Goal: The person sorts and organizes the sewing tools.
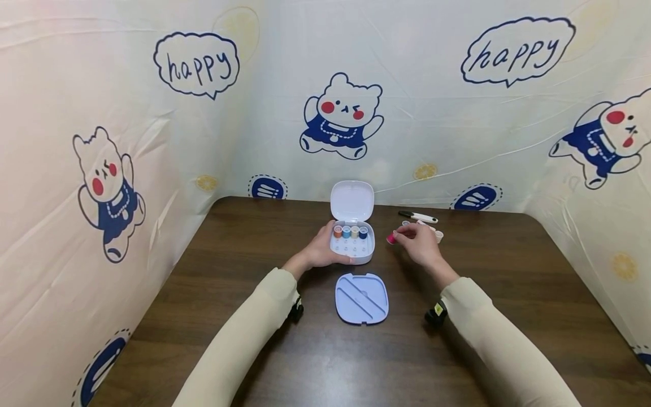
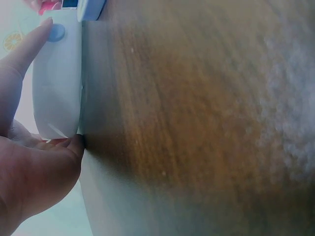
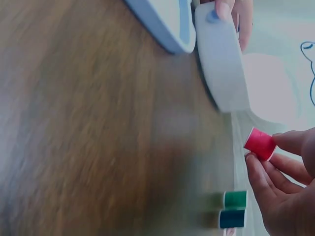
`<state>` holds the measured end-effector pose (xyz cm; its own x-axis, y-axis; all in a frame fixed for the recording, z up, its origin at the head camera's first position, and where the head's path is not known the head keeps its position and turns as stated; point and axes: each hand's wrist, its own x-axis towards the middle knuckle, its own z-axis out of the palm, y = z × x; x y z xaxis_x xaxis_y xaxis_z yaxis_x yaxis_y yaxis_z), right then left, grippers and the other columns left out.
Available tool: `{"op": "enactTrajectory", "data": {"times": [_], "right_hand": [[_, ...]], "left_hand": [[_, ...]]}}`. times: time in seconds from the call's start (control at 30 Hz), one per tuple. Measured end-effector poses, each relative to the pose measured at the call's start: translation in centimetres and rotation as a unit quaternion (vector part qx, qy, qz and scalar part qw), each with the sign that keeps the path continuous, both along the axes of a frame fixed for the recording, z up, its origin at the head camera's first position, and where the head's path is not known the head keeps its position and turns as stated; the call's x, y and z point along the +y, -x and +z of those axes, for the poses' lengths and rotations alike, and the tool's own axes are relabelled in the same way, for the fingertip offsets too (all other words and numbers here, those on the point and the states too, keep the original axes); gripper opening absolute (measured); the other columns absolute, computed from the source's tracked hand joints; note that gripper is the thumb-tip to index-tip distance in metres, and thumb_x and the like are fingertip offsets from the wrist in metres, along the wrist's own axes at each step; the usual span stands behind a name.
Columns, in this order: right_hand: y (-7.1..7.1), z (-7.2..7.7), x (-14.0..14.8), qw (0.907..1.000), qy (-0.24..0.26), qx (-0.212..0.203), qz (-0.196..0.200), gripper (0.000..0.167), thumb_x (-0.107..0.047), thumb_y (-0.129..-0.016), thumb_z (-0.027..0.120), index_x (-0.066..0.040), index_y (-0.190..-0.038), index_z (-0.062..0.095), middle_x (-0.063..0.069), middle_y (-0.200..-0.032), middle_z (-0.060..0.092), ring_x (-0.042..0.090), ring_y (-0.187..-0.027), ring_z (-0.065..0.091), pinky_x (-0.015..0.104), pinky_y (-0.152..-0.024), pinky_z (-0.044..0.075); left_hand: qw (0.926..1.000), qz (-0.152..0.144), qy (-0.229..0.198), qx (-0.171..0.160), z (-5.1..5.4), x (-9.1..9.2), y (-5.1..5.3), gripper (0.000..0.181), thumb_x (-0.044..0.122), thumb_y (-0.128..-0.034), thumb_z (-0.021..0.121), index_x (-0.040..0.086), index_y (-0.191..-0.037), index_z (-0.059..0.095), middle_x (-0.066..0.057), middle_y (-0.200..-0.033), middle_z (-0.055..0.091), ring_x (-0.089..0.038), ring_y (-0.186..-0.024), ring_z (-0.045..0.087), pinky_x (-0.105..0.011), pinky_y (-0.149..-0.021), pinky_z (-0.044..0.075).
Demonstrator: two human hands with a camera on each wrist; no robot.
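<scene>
A white sewing box [image 1: 363, 259] stands on the table with its hinged lid [image 1: 352, 200] raised. Along its back row sit an orange spool [image 1: 338, 232], a light blue spool [image 1: 346, 232], a cream spool [image 1: 355, 232] and a navy spool [image 1: 363, 233]; bare pegs show in front of them. My left hand [image 1: 321, 249] grips the box's left side, thumb [image 2: 35, 43] against the front by a blue button [image 2: 56, 33]. To the right of the box, my right hand [image 1: 420, 244] pinches a pink thread spool [image 3: 261, 143] between thumb and fingertips, above the table.
Nearer me lies a light blue tray [image 1: 361, 299] with a diagonal groove. Beyond the right hand are a slim black-and-white tool [image 1: 418, 217] and a pale spool [image 1: 439, 236]. A green spool [image 3: 235, 199] and a dark blue spool [image 3: 231, 219] stand side by side.
</scene>
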<state>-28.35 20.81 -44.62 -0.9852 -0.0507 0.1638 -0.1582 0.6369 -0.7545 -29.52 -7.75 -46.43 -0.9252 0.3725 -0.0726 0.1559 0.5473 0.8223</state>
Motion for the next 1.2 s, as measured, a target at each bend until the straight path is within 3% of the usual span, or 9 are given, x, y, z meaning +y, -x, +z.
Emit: {"op": "enactTrajectory", "data": {"times": [0.37,0.7,0.93,1.2], "right_hand": [[0.3,1.1,-3.0,0.9986,0.033,-0.024,0.033,0.021,-0.015,-0.098,0.070,0.001,-0.110,0.074,0.017,-0.102,0.074,0.028,-0.092,0.067,0.035,-0.076,0.049],[1.2,1.4,-5.3,0.9968,0.038,-0.017,0.067,0.019,-0.014,-0.097,0.071,0.001,-0.108,0.074,0.015,-0.100,0.075,0.027,-0.091,0.068,0.032,-0.074,0.051],[1.7,1.3,-6.6,0.9957,0.005,0.003,0.092,0.018,-0.013,-0.096,0.072,-0.001,-0.109,0.075,0.012,-0.099,0.076,0.027,-0.093,0.070,0.041,-0.082,0.056],[2.2,1.3,-7.7,0.9914,-0.023,-0.002,0.129,0.017,-0.012,-0.098,0.070,-0.001,-0.111,0.074,0.012,-0.101,0.075,0.028,-0.098,0.069,0.043,-0.087,0.057]], "left_hand": [[0.9997,-0.001,0.022,-0.005,-0.3,0.0,0.4,0.118,0.038,-0.0715,0.094,0.012,-0.159,0.019,-0.017,-0.148,0.037,-0.029,-0.131,0.042,-0.047,-0.113,0.035],[0.9996,-0.020,-0.010,0.015,-0.1,-0.2,0.4,0.113,0.034,-0.0712,0.095,0.006,-0.155,0.025,-0.017,-0.145,0.041,-0.031,-0.129,0.043,-0.049,-0.111,0.036],[0.9990,-0.029,-0.023,0.023,-0.6,-0.2,0.8,0.108,0.030,-0.0719,0.094,0.005,-0.152,0.027,-0.016,-0.143,0.043,-0.029,-0.127,0.046,-0.048,-0.110,0.038],[0.9990,-0.028,-0.025,0.023,-0.2,-0.2,0.3,0.106,0.028,-0.0733,0.094,0.003,-0.152,0.028,-0.019,-0.143,0.043,-0.031,-0.127,0.046,-0.047,-0.109,0.039]]}}
